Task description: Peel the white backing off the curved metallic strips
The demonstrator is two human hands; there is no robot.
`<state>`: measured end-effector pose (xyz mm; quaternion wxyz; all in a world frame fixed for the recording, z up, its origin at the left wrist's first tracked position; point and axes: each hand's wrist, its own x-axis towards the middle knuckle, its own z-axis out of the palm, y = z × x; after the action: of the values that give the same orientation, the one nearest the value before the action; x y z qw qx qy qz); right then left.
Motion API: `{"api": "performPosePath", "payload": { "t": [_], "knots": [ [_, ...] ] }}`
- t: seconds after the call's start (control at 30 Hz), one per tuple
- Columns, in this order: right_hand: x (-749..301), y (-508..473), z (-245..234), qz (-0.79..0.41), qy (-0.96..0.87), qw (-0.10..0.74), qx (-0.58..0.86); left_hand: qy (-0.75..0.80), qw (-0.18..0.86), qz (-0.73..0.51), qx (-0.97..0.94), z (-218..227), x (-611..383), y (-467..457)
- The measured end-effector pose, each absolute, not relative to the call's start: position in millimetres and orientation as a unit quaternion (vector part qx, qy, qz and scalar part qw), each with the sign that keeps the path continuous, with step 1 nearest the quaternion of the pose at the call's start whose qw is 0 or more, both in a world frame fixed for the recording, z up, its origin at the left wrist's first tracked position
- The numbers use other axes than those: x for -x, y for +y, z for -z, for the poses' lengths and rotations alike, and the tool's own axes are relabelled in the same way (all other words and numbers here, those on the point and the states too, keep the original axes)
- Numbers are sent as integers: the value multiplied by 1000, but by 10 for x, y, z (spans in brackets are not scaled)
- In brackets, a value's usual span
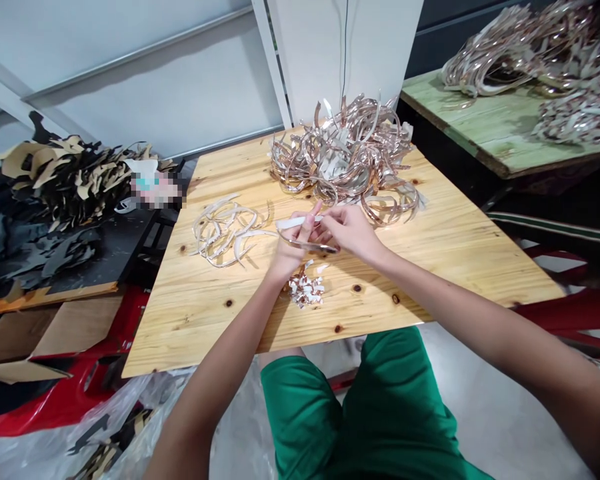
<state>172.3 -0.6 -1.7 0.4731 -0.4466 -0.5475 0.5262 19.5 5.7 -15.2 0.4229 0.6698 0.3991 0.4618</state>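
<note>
Both my hands meet over the middle of a pine board table (430,267). My left hand (291,248) pinches a curved strip (300,222) with a white backing and a shiny rose-gold face. My right hand (349,230) grips the same strip from the right, fingers closed on its end. Behind the hands lies a big tangled pile of rose-gold strips (345,153). To the left sits a smaller group of pale curved strips (225,230). Just below my hands is a little heap of small torn scraps (306,288).
A green-topped table (505,133) at the right carries more strip piles (540,53). At the left a dark surface holds black and tan cut pieces (65,173). Red plastic furniture (80,393) and clear bags sit below. My green shorts (370,413) show under the board.
</note>
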Motion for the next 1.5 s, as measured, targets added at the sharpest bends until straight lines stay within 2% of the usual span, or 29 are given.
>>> {"api": "performPosePath", "payload": {
  "t": [0.13,0.53,0.7,0.83,1.13,1.5],
  "knots": [
    [-1724,7,32,-522,-542,472,459,387,372,-472,-699,140,-201,37],
    [-1738,6,28,-514,-536,504,441,419,389,-496,-653,109,-213,29],
    [-1719,-80,-47,-483,-606,502,383,488,286,-488,-665,32,-152,-10],
    [-1730,-142,-99,-447,-646,509,352,454,225,-501,-702,-18,-107,-17],
    [-1775,-161,-103,-487,-671,473,299,336,322,-432,-772,-3,-80,-53],
    [-1756,-185,-202,-512,-635,498,294,324,282,-447,-785,-28,-88,-93]
  ]
}}
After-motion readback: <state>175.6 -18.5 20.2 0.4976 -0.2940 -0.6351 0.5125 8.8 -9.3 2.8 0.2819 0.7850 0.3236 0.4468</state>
